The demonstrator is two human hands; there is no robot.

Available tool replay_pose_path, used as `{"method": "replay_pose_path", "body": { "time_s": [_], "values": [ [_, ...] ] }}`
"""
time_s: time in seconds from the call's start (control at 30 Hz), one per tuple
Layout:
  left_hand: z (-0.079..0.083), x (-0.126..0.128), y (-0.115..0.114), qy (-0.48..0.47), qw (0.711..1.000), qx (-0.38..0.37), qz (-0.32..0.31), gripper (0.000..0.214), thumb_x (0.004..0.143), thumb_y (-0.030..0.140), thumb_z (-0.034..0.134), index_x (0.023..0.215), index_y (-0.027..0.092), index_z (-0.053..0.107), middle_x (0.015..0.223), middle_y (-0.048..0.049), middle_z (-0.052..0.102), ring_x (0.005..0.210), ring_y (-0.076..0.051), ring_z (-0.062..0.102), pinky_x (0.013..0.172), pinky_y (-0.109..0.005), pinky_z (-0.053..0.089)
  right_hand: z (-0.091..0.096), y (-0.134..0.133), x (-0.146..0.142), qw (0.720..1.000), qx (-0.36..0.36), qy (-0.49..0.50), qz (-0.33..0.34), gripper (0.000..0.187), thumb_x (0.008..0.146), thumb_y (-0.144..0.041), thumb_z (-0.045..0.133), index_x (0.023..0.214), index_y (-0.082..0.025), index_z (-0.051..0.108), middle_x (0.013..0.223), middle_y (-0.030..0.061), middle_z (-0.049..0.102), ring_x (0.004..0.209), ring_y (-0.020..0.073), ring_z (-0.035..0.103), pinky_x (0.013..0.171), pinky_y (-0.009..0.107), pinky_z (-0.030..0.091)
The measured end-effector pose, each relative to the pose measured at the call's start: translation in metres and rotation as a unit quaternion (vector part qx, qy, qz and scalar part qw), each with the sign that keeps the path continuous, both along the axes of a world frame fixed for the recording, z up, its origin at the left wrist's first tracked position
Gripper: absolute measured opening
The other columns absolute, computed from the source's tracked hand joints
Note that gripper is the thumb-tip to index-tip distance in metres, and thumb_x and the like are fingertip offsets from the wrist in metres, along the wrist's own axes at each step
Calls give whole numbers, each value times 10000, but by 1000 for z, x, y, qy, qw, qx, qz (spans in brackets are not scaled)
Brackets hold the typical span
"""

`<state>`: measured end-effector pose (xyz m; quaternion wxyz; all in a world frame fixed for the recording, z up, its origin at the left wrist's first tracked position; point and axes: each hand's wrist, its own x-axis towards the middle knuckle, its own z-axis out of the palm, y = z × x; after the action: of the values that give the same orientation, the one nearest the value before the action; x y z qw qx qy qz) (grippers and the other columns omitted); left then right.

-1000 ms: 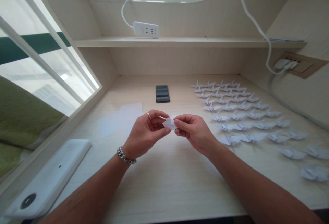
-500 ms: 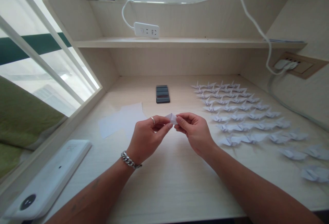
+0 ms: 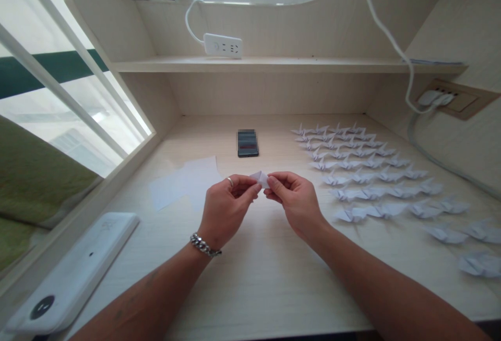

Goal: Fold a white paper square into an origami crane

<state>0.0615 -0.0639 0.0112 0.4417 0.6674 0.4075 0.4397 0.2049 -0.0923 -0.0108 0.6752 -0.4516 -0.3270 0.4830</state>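
Note:
A small white folded paper piece is held just above the wooden desk, near its middle. My left hand, with a ring and a chain bracelet, pinches its left side. My right hand pinches its right side with thumb and fingers. Both hands are closed on the paper, fingertips almost touching. Most of the piece is hidden between the fingers.
Several rows of white paper cranes cover the desk's right side. Flat white sheets lie left of my hands, a dark phone behind them. A white device sits at front left. A power strip rests on the shelf.
Both hands have shifted a little to the right and further from me, and the paper piece was turned slightly between the fingers. Nothing else on the desk moved.

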Motion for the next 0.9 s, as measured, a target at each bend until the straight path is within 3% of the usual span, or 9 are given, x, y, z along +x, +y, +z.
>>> {"method": "replay_pose_path", "body": {
  "time_s": [0.2,0.4,0.53,0.73,0.9],
  "values": [
    [3,-2,1,23,1000,-16,-5,193,743,317,733,779,137,674,725,-55,719,664,-163,671,646,-275,537,0,-1,-1,1000,-1,-26,-3,258,674,-351,798,818,-156,709,655,12,690,598,126,641,645,288,567],
    [3,-5,6,-67,994,-61,-66,453,686,258,789,1081,141,602,825,-41,706,768,-161,671,699,-275,548,3,-4,-1,996,-4,-86,13,246,708,-361,765,819,-147,712,618,15,673,578,134,623,611,287,549],
    [2,-4,7,-56,994,-79,-57,355,728,286,753,1015,109,643,745,-37,691,682,-140,645,631,-252,526,4,-6,-2,990,6,-142,23,218,744,-358,730,801,-148,713,605,23,669,566,143,621,576,280,529],
    [8,-3,8,-88,984,-144,-55,315,720,255,740,981,102,653,661,-23,690,589,-127,628,608,-261,528,7,-6,-1,989,-8,-146,32,211,738,-351,729,803,-151,716,611,22,671,557,143,625,567,278,524],
    [9,-5,11,-110,979,-160,-59,282,730,299,726,932,106,692,714,-39,693,639,-141,637,625,-282,545,7,-6,1,987,-17,-155,44,224,735,-357,725,808,-146,724,616,27,670,548,142,615,554,278,509]
  ]
}}
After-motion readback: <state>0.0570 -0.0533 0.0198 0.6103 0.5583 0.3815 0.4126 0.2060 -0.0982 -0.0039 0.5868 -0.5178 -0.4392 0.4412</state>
